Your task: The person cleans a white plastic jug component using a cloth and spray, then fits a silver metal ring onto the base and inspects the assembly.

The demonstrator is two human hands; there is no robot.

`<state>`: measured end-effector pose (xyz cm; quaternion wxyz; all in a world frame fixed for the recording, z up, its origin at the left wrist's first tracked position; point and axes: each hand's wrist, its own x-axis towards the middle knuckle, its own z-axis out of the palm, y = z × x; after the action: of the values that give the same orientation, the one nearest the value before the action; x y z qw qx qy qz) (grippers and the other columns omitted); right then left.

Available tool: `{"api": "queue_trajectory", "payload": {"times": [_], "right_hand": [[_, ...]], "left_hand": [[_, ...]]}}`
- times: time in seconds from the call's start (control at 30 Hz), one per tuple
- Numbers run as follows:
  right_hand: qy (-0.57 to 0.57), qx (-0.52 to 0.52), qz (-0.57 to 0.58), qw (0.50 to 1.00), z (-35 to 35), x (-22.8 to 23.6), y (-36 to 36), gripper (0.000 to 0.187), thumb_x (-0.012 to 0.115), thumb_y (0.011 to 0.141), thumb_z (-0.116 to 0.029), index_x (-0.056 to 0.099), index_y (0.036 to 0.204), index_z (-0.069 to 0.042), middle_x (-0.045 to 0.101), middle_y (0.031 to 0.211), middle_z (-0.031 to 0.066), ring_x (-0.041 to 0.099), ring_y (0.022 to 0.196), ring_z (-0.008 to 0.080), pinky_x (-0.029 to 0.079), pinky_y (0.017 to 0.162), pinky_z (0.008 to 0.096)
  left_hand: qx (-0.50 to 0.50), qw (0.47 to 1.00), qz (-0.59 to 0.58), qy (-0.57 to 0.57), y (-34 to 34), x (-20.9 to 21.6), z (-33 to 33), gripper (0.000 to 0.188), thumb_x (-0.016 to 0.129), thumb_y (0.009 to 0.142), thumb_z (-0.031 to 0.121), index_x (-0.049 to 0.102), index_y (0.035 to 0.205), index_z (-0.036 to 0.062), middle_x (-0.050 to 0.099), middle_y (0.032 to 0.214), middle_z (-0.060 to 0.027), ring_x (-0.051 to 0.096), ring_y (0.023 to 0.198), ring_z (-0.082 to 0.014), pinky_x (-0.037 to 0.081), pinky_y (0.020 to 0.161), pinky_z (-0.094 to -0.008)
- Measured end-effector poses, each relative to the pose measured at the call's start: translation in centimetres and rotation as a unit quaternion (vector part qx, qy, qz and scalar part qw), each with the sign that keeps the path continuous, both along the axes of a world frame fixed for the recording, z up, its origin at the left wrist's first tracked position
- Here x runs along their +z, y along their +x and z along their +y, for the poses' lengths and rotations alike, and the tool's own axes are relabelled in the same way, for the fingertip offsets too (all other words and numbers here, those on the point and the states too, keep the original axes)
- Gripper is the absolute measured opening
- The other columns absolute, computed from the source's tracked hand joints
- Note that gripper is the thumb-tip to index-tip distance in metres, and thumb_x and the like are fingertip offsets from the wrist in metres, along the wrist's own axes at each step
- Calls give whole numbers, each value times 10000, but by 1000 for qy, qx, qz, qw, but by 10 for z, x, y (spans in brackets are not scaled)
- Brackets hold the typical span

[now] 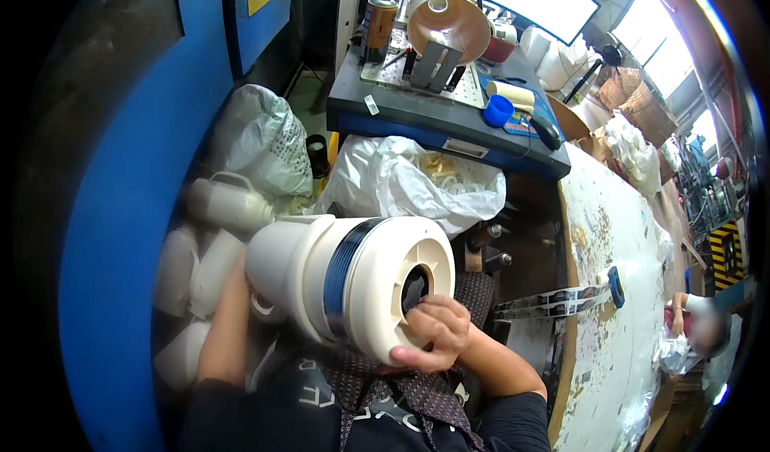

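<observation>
Got a cream plastic jug smack in the middle, tipped base-first toward the camera; probably bulky but fairly light, stiff and a bit slick, so better hugged near the blue band and steadied by the base rim. Seeing right hand gripping that rim at 4 o'clock, plus left hand mostly hidden toward 9, so can't tell its hold. Also spotting more cream jugs around 9 and a white plastic sack at 12.

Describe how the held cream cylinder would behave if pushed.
Laid down, the cream cylinder would probably roll on its round wall, perhaps unevenly given its raised ridge. It looks stiff, showing no dent near the right hand.
</observation>
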<state>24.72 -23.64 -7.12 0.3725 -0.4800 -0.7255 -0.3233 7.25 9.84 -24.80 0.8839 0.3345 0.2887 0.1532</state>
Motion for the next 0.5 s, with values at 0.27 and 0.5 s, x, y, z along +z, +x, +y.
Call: {"api": "queue_trajectory", "payload": {"times": [0.27,0.5], "right_hand": [[45,-149,491,857,9,-17,27,649,686,849,-345,440,1287,65,609,947,187,588,762,280,479,673,333],[-24,-27,14,999,-2,27,10,440,674,839,-302,583,1229,-120,590,861,87,578,709,203,515,648,347]], "left_hand": [[121,984,-115,61,5,19,-22,614,410,971,516,482,1330,24,570,1270,-149,573,1141,-279,471,971,-405],[-41,996,76,-36,33,-8,-7,412,466,970,287,575,1225,-18,655,1101,-143,658,918,-243,552,786,-353]]}}
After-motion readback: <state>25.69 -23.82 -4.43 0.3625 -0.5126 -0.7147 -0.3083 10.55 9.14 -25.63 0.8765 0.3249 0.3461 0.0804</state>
